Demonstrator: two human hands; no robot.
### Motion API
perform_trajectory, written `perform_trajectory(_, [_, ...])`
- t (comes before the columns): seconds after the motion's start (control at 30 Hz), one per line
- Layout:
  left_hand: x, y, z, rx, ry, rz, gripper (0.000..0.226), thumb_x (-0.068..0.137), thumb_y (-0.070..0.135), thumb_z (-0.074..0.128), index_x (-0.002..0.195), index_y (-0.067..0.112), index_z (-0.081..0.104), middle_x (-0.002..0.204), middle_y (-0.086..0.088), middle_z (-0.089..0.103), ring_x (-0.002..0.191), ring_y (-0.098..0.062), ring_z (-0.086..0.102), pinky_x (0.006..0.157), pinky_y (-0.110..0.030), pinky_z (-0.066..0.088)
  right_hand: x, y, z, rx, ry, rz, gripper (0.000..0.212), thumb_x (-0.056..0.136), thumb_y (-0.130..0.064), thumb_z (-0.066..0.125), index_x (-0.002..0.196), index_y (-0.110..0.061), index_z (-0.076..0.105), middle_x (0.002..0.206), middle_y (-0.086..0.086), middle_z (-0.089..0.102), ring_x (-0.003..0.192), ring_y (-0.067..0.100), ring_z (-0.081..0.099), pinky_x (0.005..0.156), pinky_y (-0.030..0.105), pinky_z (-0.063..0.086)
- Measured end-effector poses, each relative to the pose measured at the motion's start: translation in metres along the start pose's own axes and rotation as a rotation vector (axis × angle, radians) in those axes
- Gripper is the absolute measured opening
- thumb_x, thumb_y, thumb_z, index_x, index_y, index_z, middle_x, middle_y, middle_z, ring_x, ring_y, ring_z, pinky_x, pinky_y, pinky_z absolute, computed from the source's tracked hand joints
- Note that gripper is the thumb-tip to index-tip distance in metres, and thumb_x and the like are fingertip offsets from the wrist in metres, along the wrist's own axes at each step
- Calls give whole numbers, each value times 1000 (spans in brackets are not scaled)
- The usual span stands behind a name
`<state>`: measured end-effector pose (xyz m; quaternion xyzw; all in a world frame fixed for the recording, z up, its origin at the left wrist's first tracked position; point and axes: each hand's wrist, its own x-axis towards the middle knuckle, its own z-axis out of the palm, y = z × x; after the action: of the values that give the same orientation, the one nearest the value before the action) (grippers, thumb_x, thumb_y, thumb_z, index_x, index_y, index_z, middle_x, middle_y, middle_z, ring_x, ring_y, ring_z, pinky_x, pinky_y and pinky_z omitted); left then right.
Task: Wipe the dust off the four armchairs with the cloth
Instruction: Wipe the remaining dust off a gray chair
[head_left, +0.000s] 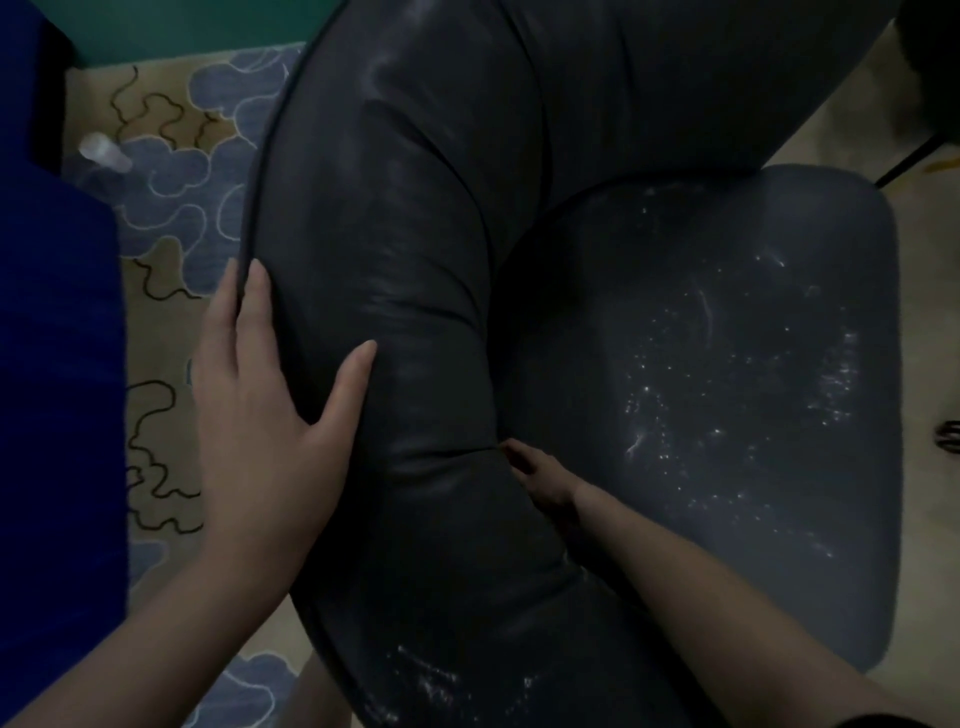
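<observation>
Left hand (270, 415) lies flat, fingers straight, on the armchair (415, 260) back; right hand (540, 483) probes the crease, grip hidden. Dust (649, 400) flecks the seat (727, 493) beyond it, so I judge wiping barely begun; no cloth shows.

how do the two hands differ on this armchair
The left hand lies flat and spread on the outer edge of the padded back; the right hand reaches into the crease between that back and the seat. The left hand is plainly lit; the right hand is in shadow, its fingertips partly hidden. Both touch the armchair, and no cloth shows in either.
</observation>
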<state>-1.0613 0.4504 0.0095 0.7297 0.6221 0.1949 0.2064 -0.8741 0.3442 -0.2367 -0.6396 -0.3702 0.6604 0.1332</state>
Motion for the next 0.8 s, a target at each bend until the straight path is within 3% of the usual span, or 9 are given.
perform_trajectory(0.17, [0, -2, 0, 7, 2, 4, 85, 87, 63, 44, 156, 20, 18, 163, 1, 17, 149, -14, 17, 119, -39, 21, 1, 7, 3, 11, 21, -5, 27, 104, -25, 47, 127, -13, 53, 127, 10, 60, 117, 24, 56, 99, 34, 43])
perform_trajectory(0.33, [0, -2, 1, 19, 0, 6, 85, 88, 63, 44, 156, 19, 18, 162, -1, 18, 149, -16, 18, 120, -41, 22, 0, 14, 12, 143, 61, -26, 12, 103, -25, 51, 114, -26, 56, 119, 3, 62, 114, 20, 58, 101, 35, 45])
perform_trajectory(0.5, [0, 0, -1, 17, -11, -9, 85, 89, 62, 46, 156, 18, 18, 163, -1, 17, 149, -16, 17, 119, -36, 19, -17, 6, 11, 273, 95, -40, 8, 101, -22, 53, 105, -24, 60, 110, 3, 64, 104, 16, 58, 97, 32, 45])
perform_trajectory(0.67, [-1, 5, -2, 24, -20, -25, 83, 91, 57, 48, 157, 19, 15, 164, 0, 13, 150, -14, 12, 119, -32, 13, -54, -17, 4, 403, 102, -92, 22, 101, -26, 54, 114, -11, 62, 103, 0, 67, 94, 6, 62, 83, 16, 48])
perform_trajectory(0.8, [-1, 7, -4, 10, -32, -19, 82, 92, 55, 48, 157, 18, 14, 164, -1, 11, 150, -15, 9, 118, -27, 9, -82, -40, -2, 455, 112, -106, 15, 101, -27, 54, 111, -18, 61, 100, -5, 66, 92, 2, 61, 80, 14, 46])
